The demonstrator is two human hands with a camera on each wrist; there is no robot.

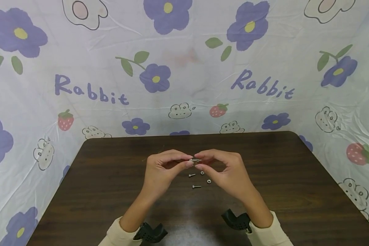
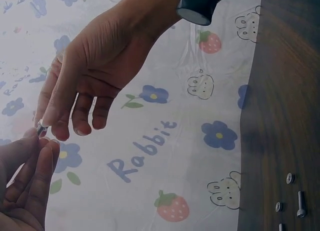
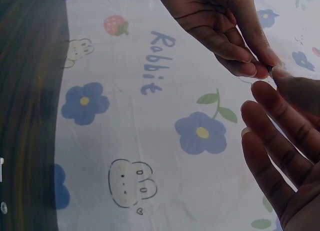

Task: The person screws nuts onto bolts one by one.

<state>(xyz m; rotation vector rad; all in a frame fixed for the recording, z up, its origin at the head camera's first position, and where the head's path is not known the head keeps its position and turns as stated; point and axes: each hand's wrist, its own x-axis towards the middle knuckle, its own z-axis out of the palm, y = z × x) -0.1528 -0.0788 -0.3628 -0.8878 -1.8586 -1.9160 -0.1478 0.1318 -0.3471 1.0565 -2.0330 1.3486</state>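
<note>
Over the table, my left hand [image 1: 161, 172] pinches a small silver bolt [image 1: 194, 160] between thumb and index finger, with the bolt lying sideways and its end towards the right. A nut [image 1: 198, 160] sits around the bolt's shank. My right hand [image 1: 230, 172] has its thumb and index fingertips at this nut, one above and one below it. In the left wrist view, the bolt [image 2: 41, 127] shows between the fingertips of both hands. The fingertips largely hide it in the right wrist view, where the right hand's other fingers [image 3: 272, 146] are spread apart.
On the dark wooden table [image 1: 110, 191], below the hands, lie a shorter bolt [image 1: 192, 175], a longer bolt [image 1: 196, 187] and two nuts, one farther back [image 1: 202, 173] and one nearer [image 1: 209, 181]. A patterned cloth [image 1: 184, 82] hangs behind and beside the table.
</note>
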